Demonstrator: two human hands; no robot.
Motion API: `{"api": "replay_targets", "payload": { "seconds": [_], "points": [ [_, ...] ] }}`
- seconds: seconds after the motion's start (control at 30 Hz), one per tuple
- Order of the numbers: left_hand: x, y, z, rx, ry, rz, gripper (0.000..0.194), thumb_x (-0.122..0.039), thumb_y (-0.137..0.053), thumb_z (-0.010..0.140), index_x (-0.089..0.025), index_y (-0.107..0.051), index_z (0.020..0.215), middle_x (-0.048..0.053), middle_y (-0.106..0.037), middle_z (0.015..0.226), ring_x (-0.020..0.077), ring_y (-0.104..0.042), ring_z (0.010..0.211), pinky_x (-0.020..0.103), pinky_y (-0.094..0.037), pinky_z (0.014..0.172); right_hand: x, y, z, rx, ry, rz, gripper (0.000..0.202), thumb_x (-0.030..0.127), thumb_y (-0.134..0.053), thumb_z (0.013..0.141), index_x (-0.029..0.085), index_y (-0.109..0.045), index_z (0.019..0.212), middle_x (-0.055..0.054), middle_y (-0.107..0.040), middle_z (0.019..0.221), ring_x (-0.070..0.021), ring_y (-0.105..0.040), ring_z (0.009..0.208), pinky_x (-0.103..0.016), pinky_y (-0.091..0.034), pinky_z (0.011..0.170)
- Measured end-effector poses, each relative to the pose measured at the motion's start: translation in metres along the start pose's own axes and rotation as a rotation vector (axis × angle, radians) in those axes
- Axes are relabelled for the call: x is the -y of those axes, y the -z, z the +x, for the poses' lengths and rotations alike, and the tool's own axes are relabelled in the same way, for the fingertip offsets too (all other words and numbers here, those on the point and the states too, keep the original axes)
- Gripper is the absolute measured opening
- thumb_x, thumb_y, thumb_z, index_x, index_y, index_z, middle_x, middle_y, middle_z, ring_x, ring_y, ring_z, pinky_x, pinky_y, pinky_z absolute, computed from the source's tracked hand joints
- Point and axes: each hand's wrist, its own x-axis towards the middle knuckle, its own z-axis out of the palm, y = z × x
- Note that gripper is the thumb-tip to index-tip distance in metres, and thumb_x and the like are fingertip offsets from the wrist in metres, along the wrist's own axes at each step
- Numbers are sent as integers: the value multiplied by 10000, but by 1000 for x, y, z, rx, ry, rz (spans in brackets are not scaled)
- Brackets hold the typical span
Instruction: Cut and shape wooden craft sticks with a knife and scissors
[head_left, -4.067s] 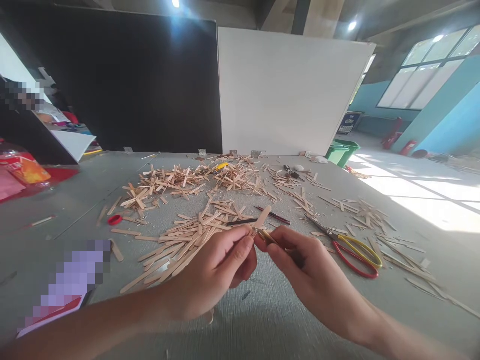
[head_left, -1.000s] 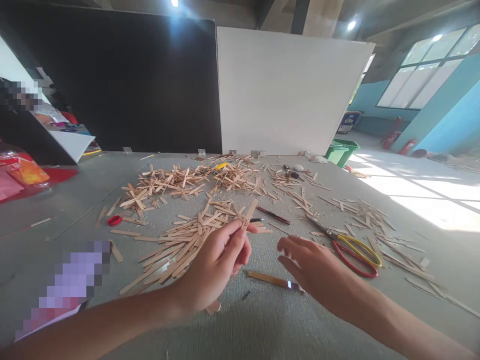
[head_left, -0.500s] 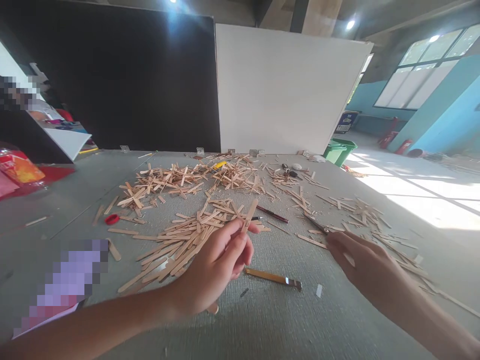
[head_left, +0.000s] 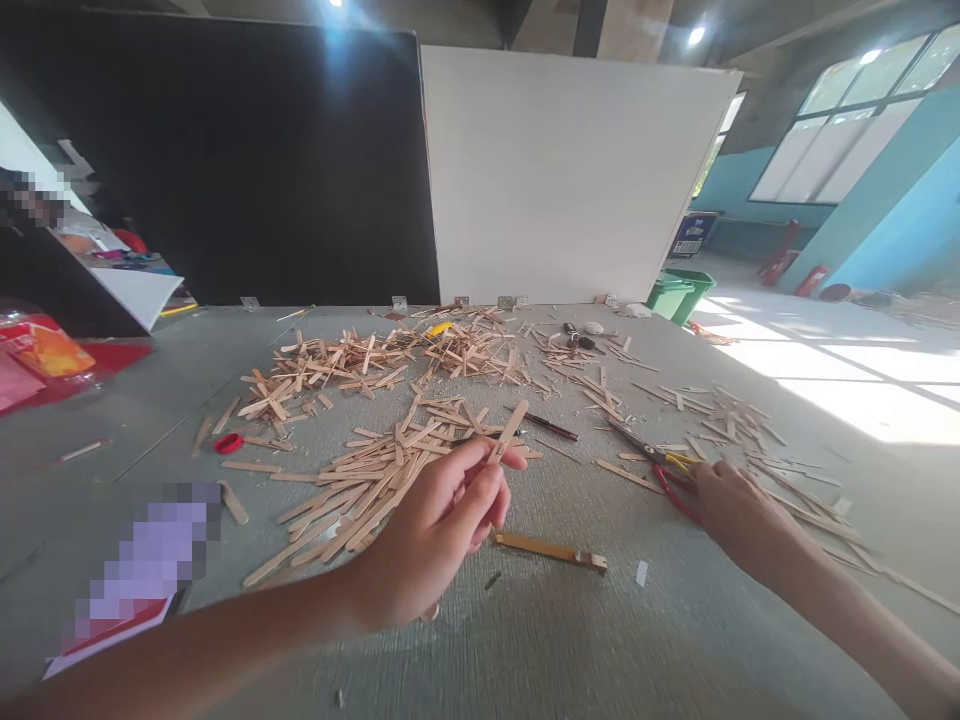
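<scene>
My left hand (head_left: 442, 530) is closed, thumb and fingers pinching a flat wooden craft stick (head_left: 511, 428) that points up and away. A small dark mark shows on the stick near the fingertips. My right hand (head_left: 739, 505) rests at the handles of a pair of scissors (head_left: 651, 453), its bent fingers on the yellow handle. The red handle lies uncovered beside them, and the blades point up and left along the table. Some of the right fingertips are hidden. Between the hands lies a narrow yellow-brown tool (head_left: 546, 547) with a metal end.
Loose craft sticks (head_left: 375, 485) lie in heaps across the grey table (head_left: 570, 650). A dark red pen (head_left: 553, 427), red ring (head_left: 229, 442) and keys (head_left: 579, 340) sit among them. Black (head_left: 300, 170) and white (head_left: 562, 180) panels stand behind. Far left is a person (head_left: 82, 232).
My right hand has drawn back to the right along the scissors, uncovering the red and yellow handles. My left hand keeps its pinch on the craft stick. The view has shifted slightly.
</scene>
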Motion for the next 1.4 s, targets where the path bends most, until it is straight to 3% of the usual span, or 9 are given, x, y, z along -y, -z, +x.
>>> {"api": "replay_targets", "payload": {
  "seconds": [0.2,0.33,0.43,0.53,0.7,0.83,1.07,1.23,1.4],
  "points": [
    [-4,1,-1,-58,-63,99,312,-456,-402,1100,-194,-572,1106,-34,-522,736,99,-403,575,221,-332,496,23,48,2,-68,-7,334,131,269,-501,891,237,-467,768,-27,-596,618,-186,-558,510,-284,-374,495],
    [-5,1,-4,-78,-74,162,337,-473,-405,1097,-197,-593,1051,-26,-551,741,97,-409,562,224,-336,494,57,84,-24,-156,104,554,202,424,-529,986,239,-611,995,19,-640,641,-162,-568,507,-264,-472,528],
    [-6,3,-6,-96,-116,319,374,-436,-405,1095,-189,-613,907,-13,-572,728,93,-403,540,234,-335,501,84,97,-50,-289,239,535,364,526,-746,826,241,-639,1025,12,-674,724,-165,-613,551,-250,-510,519],
    [-10,5,-7,-99,-142,447,404,-389,-405,1091,-188,-595,795,-17,-539,680,96,-384,537,236,-319,500,100,101,-69,-412,359,522,452,587,-809,753,234,-617,960,11,-647,707,-156,-610,540,-223,-504,478],
    [-16,8,-7,10,-95,467,343,-367,-450,1076,-193,-660,867,-7,-622,750,85,-401,524,224,-377,509,104,102,-77,-450,456,486,413,585,-774,821,234,-583,926,4,-615,697,-145,-568,516,-225,-499,477],
    [-15,6,-6,24,-108,493,325,-311,-483,1053,-191,-725,872,-3,-646,712,84,-464,495,225,-477,551,103,100,-76,-406,423,472,344,547,-740,871,236,-596,904,-7,-621,704,-163,-619,550,-251,-541,530],
    [-8,5,-5,32,-111,517,307,-327,-493,1043,-229,-782,1018,17,-692,746,107,-503,496,209,-470,469,102,100,-76,-391,394,455,390,634,-661,909,245,-645,919,-39,-684,745,-202,-700,630,-285,-581,577],
    [-10,7,-3,54,-197,621,296,-258,-475,1044,-217,-719,881,8,-690,723,138,-608,607,241,-465,569,102,99,-79,-414,399,379,407,652,-621,928,246,-649,922,-48,-686,748,-202,-702,620,-273,-552,531],
    [-14,10,0,115,-273,739,303,-186,-423,1041,-203,-648,838,-12,-599,677,119,-528,571,264,-392,570,97,89,-89,-456,405,198,401,652,-592,927,255,-641,905,-49,-686,782,-200,-691,582,-284,-512,483]
  ]
}}
